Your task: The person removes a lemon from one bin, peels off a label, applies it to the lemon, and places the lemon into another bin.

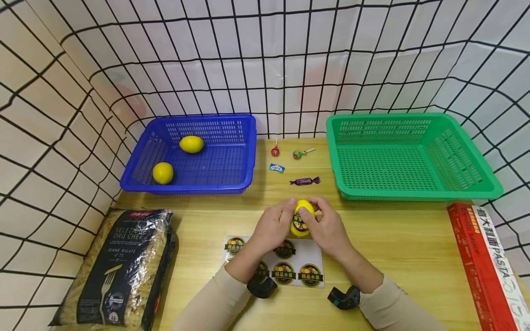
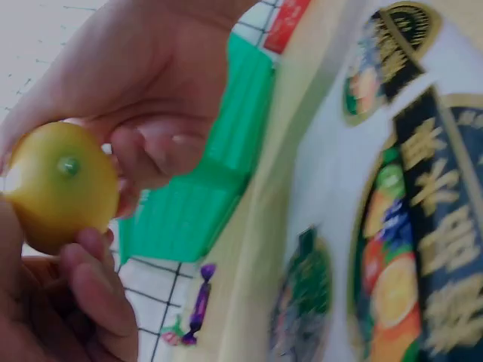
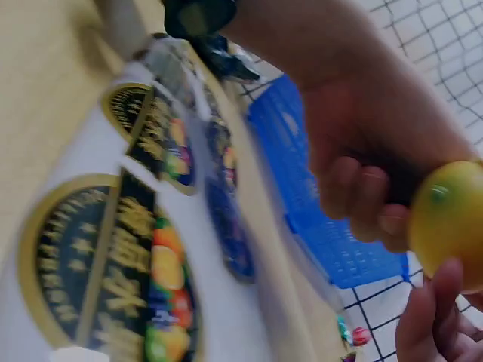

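Both hands hold one yellow lemon (image 1: 304, 208) above the middle of the table; a round black-and-gold fruit sticker (image 1: 299, 222) is on its near side. The left hand (image 1: 273, 225) grips the lemon from the left, and the right hand (image 1: 330, 230) from the right with its thumb at the sticker. In the left wrist view, the lemon (image 2: 64, 196) shows its green stem end between the fingers. Below the hands lies a white sticker sheet (image 1: 302, 257) with several round labels, partly covered by the left forearm. Two more lemons, one being the rear lemon (image 1: 192, 144), lie in the blue basket (image 1: 188, 189).
A green basket (image 1: 418, 195) stands at the back right. Between the baskets are two lollipops, a blue-wrapped candy (image 1: 276, 168) and a purple-wrapped candy (image 1: 305, 181). A penne bag (image 1: 118, 271) lies at left, a red pasta box (image 1: 476, 266) at right. Black wire grid surrounds the table.
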`<move>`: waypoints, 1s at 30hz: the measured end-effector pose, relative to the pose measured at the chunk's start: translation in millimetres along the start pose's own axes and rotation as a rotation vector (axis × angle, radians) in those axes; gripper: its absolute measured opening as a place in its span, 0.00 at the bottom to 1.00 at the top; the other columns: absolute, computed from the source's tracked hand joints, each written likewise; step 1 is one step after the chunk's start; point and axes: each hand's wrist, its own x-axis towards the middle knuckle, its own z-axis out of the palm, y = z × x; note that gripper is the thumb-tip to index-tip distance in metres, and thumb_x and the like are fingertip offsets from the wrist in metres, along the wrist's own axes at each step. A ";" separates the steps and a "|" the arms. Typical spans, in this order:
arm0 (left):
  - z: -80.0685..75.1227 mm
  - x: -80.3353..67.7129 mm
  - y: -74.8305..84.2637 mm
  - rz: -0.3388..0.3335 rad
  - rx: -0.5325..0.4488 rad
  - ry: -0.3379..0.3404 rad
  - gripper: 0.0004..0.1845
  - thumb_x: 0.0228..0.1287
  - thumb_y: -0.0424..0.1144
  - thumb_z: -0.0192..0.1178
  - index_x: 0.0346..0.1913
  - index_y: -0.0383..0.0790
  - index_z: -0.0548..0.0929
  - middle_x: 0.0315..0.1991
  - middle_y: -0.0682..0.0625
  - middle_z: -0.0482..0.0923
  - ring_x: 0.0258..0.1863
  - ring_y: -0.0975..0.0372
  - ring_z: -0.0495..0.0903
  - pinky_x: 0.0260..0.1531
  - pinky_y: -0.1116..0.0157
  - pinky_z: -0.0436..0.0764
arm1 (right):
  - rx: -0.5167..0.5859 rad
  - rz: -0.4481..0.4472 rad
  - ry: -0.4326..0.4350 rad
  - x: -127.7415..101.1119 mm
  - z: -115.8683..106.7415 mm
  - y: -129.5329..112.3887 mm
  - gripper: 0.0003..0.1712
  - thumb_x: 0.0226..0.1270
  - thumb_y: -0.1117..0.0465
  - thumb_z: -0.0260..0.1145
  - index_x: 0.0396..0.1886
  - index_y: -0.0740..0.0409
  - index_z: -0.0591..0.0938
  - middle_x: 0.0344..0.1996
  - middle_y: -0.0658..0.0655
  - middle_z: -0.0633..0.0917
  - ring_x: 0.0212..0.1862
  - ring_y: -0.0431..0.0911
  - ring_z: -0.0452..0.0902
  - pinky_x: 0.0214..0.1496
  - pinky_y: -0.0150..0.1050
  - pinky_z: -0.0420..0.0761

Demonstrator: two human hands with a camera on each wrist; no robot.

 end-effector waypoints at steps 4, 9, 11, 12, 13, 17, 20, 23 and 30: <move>-5.3 1.1 -1.6 -0.061 -0.060 -0.007 0.32 0.82 0.62 0.30 0.40 0.46 0.81 0.25 0.52 0.75 0.27 0.64 0.74 0.33 0.65 0.77 | 0.198 0.104 -0.052 4.3 -3.3 -1.9 0.22 0.79 0.52 0.59 0.60 0.64 0.71 0.48 0.67 0.78 0.25 0.44 0.86 0.32 0.46 0.89; -6.1 0.2 0.8 -0.043 -0.110 -0.040 0.29 0.78 0.66 0.40 0.56 0.48 0.79 0.30 0.49 0.80 0.28 0.63 0.76 0.30 0.66 0.77 | 0.381 0.162 -0.048 3.3 0.4 -4.2 0.21 0.83 0.53 0.53 0.58 0.67 0.64 0.47 0.70 0.83 0.31 0.47 0.90 0.37 0.48 0.90; -4.8 0.7 1.9 -0.024 -0.096 -0.017 0.28 0.75 0.66 0.49 0.58 0.47 0.78 0.33 0.49 0.83 0.29 0.63 0.78 0.29 0.66 0.79 | 0.406 0.171 -0.055 1.5 1.8 -5.6 0.20 0.84 0.53 0.51 0.57 0.66 0.64 0.44 0.67 0.86 0.31 0.45 0.90 0.36 0.45 0.90; -4.0 1.3 2.1 -0.010 -0.074 0.011 0.27 0.74 0.65 0.52 0.58 0.47 0.78 0.36 0.49 0.83 0.31 0.63 0.79 0.30 0.67 0.80 | 0.417 0.177 -0.060 0.4 2.4 -6.4 0.18 0.84 0.53 0.50 0.56 0.66 0.64 0.43 0.65 0.87 0.31 0.45 0.90 0.35 0.44 0.90; -3.3 1.6 1.9 -0.002 -0.056 0.039 0.25 0.73 0.63 0.54 0.57 0.47 0.79 0.34 0.49 0.83 0.29 0.63 0.78 0.27 0.67 0.79 | 0.421 0.182 -0.066 -0.3 2.9 -7.3 0.18 0.84 0.53 0.50 0.54 0.65 0.65 0.42 0.64 0.88 0.30 0.44 0.90 0.34 0.43 0.90; -2.6 2.2 0.1 0.050 0.043 0.135 0.19 0.78 0.54 0.51 0.52 0.44 0.81 0.30 0.49 0.82 0.27 0.62 0.78 0.26 0.67 0.78 | 0.452 0.188 -0.082 -2.0 4.7 -8.2 0.14 0.84 0.55 0.49 0.50 0.63 0.65 0.41 0.59 0.88 0.29 0.44 0.89 0.32 0.40 0.89; -4.2 1.3 -1.3 0.080 0.092 0.147 0.19 0.82 0.50 0.44 0.51 0.42 0.81 0.26 0.50 0.80 0.24 0.62 0.76 0.26 0.67 0.77 | 0.463 0.175 -0.083 -1.6 6.6 -6.9 0.13 0.84 0.56 0.50 0.49 0.63 0.65 0.37 0.57 0.89 0.28 0.43 0.89 0.30 0.40 0.88; -6.7 0.4 -3.3 0.078 0.091 0.133 0.22 0.84 0.50 0.36 0.50 0.43 0.80 0.25 0.50 0.79 0.25 0.60 0.76 0.28 0.64 0.77 | 0.468 0.165 -0.086 -1.0 7.8 -6.0 0.13 0.84 0.56 0.50 0.49 0.63 0.65 0.33 0.54 0.88 0.27 0.43 0.89 0.29 0.39 0.88; -15.5 0.6 -5.4 0.058 0.023 0.058 0.35 0.84 0.59 0.24 0.58 0.45 0.82 0.45 0.47 0.87 0.51 0.55 0.85 0.55 0.54 0.82 | 0.446 0.155 -0.108 -0.8 5.8 -4.1 0.14 0.83 0.57 0.53 0.50 0.65 0.65 0.31 0.52 0.87 0.27 0.43 0.89 0.28 0.39 0.88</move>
